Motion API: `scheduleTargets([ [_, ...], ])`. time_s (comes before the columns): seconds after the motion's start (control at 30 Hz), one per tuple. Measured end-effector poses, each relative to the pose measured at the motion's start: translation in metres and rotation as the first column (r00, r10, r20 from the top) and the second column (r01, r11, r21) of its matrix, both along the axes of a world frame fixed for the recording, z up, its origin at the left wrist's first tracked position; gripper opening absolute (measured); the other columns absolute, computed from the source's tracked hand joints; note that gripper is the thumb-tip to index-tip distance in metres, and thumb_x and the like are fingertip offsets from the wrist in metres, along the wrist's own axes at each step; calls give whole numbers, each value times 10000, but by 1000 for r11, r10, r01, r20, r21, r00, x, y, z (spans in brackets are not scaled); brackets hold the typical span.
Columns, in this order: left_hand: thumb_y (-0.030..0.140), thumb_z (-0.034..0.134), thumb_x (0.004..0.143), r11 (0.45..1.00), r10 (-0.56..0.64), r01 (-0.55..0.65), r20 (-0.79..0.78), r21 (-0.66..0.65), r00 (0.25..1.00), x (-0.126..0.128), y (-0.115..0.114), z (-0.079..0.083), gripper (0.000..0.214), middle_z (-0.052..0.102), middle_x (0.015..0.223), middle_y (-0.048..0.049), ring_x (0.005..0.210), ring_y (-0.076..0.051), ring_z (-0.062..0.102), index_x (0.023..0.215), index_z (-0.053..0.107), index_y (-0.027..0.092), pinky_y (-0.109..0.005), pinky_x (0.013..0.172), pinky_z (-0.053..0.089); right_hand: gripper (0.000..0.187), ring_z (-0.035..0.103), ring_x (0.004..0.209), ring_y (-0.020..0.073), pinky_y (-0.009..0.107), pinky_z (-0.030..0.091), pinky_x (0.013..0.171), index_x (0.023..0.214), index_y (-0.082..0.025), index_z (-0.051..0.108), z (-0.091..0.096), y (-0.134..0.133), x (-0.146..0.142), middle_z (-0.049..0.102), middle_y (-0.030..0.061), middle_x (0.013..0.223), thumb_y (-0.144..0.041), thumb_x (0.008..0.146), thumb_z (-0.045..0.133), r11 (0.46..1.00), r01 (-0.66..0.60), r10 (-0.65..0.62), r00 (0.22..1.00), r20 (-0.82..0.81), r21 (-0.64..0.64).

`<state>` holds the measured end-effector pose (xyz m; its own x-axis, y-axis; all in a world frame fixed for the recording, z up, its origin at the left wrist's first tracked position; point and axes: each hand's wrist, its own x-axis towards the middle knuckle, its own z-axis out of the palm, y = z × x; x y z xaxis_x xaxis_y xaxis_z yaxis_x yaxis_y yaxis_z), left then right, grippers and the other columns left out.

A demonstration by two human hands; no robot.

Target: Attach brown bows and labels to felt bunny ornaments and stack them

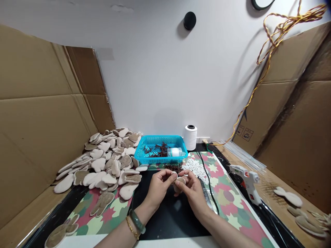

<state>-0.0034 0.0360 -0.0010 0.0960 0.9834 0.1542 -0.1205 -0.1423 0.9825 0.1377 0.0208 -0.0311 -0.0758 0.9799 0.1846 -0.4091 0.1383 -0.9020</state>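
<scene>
Our hands point(176, 189) are closed in a pinch at the middle of the view. The fingertips of our left hand point(159, 189) and right hand point(191, 194) both grip a small, rounded pale felt piece point(180, 181) with a tan face, held just above a black mat point(170, 217). A green stone bangle point(137, 221) and a thin gold bracelet point(131, 228) circle our left wrist.

To our left, a camouflage-patterned sheet with star shapes point(103, 215) carries tan-and-cream cutouts point(102, 203), and a matching sheet point(230, 203) lies to our right. Beyond our left hand, a large heap of pale felt cutouts point(108, 162) spreads toward the cardboard wall point(38, 103).

Just past our fingers lie a scatter of dark red sprigs point(172, 167) and a pile of small white pieces point(195, 168). On our right, a white hot glue gun point(248, 182) rests on its side near clear glue sticks point(243, 156), with more felt shapes point(288, 196) farther right. Farther ahead, a turquoise plastic basket point(160, 148) holds dark red sprigs point(157, 151) and a small clear jar point(175, 152), beside an upright spool of white thread point(190, 137).
</scene>
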Motion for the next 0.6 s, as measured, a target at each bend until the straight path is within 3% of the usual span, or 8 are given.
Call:
scheduleTargets([
  [0.13,511,853,691,1000,24,-24,4,-20,1000,0,4,-3,384,661,682,-11,648,-157,568,714,709,156,-255,630,449,540,595,578,150,284,571,509,901,-204,616,-3,2,-2,630,-35,678,-394,545,974,997,-46,47,999,21,-59],
  [0.27,635,759,766,998,13,-11,37,-60,999,-3,7,-7,494,639,672,-17,629,-142,529,750,725,142,-245,608,414,460,598,520,132,266,538,517,790,-166,638,1,3,0,657,-10,646,-393,566,970,996,-61,65,996,53,-71],
  [0.37,748,605,835,990,-62,77,119,-118,991,-4,6,-8,637,657,706,-47,633,-151,548,816,744,127,-253,602,420,451,593,520,115,243,510,521,811,-152,666,4,4,3,697,16,699,-406,586,964,996,-60,65,996,64,-69],
  [0.47,654,739,786,984,-159,164,81,-63,984,-4,3,-6,534,669,734,-41,654,-148,561,847,757,124,-244,619,431,450,584,514,101,218,489,508,787,-152,662,3,6,5,681,0,681,-415,585,967,997,-48,52,997,51,-64],
  [0.6,504,878,683,994,-107,107,-7,-20,994,-2,4,-6,420,684,731,-27,684,-157,583,821,757,125,-245,656,451,510,579,506,100,193,473,469,776,-154,664,-2,8,4,654,-24,632,-413,496,1003,997,-22,27,997,68,-73],
])
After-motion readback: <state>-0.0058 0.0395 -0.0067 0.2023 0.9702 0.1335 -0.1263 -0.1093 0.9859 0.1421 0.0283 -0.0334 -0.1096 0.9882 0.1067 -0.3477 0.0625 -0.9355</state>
